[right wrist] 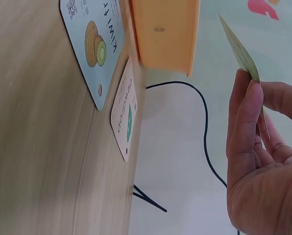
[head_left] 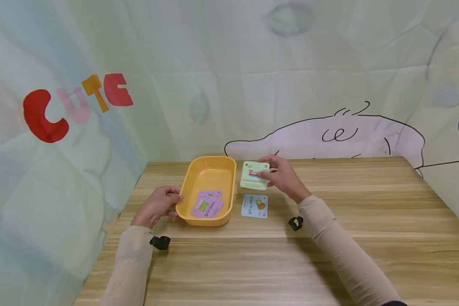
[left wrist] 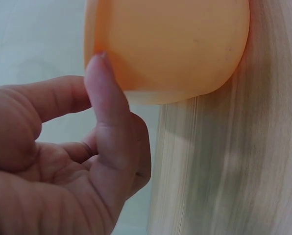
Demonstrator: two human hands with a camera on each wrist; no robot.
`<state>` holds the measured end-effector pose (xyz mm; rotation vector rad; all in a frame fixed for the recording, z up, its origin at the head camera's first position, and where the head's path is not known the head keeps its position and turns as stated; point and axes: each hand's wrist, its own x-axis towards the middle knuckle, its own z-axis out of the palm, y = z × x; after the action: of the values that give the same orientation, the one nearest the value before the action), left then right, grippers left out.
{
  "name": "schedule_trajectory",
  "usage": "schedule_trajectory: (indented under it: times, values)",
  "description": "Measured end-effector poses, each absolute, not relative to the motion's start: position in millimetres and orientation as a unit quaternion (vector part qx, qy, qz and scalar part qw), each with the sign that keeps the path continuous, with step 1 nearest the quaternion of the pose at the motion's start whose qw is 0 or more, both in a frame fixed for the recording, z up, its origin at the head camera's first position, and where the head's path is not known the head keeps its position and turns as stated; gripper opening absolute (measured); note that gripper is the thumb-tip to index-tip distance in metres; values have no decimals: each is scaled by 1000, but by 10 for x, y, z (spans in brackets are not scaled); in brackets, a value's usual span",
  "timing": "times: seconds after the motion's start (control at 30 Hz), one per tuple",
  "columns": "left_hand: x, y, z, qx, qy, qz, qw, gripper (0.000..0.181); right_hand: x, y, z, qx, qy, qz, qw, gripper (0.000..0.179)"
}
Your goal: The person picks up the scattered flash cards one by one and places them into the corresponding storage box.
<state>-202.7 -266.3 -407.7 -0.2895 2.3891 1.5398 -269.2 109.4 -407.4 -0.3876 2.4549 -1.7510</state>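
Note:
My right hand [head_left: 284,177] pinches a pale green picture card [head_left: 252,180] by its right side, thumb across its face, just right of the tray. The right wrist view has this card [right wrist: 240,51] raised above the table and edge-on. Below it lies a pink card [right wrist: 122,112] reading "dewdrop", largely hidden in the head view. Nearer the front is a light blue "kiwi fruit" card [head_left: 254,206]. My left hand [head_left: 158,206] grips the left rim of a yellow tray [head_left: 232,191], thumb inside the wall. Purple cards [head_left: 210,207], the top one reading "garden", overlap inside it.
The tray and cards are on a wood-grain table [head_left: 229,267]. A printed cloth [head_left: 199,110] hangs behind the table's back edge and along its left side. Black wrist cameras [head_left: 160,242] ride beneath both forearms.

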Motion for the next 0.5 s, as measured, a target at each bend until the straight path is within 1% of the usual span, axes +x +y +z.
schedule_trajectory:
  times: [0.5]
  values:
    - [-2029,-2664,-4084,-90,825,541,140,34,-2680,930,-4119,-141,797,-585,56,40]
